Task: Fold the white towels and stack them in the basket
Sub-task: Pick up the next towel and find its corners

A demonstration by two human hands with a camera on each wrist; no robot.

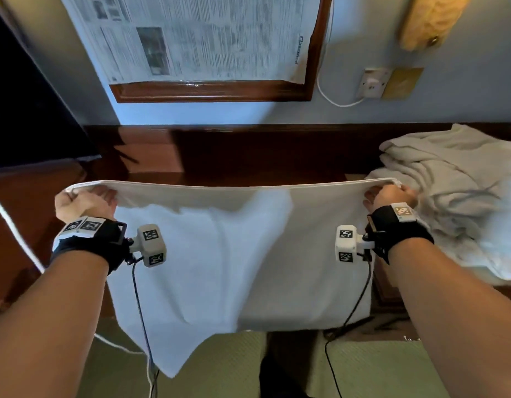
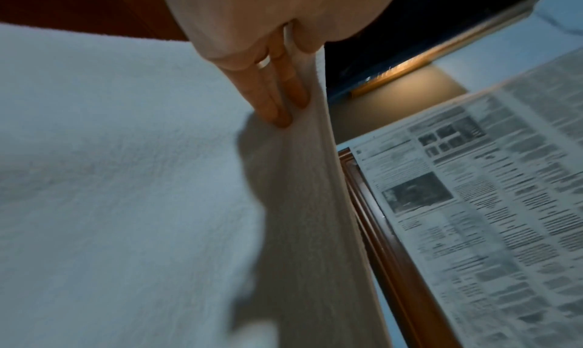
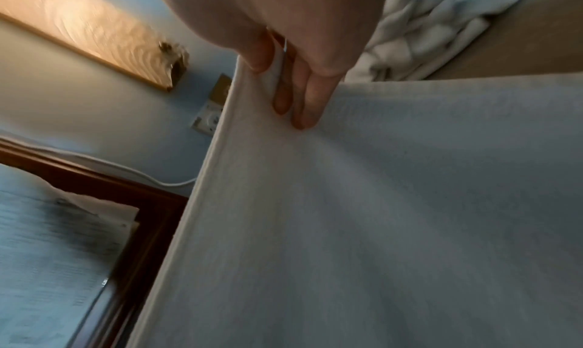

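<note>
Here a white towel is held up in the air, stretched wide by its top edge and hanging down in front of the person over the green carpet. Its left top corner is pinched by the left hand, thumb and fingers closed on the doubled hem; its right top corner is gripped the same way by the right hand. Beyond, to the right, a pile of crumpled towels is seen on the dark wooden desk. Farther back, a newspaper is hung against the wall.
</note>
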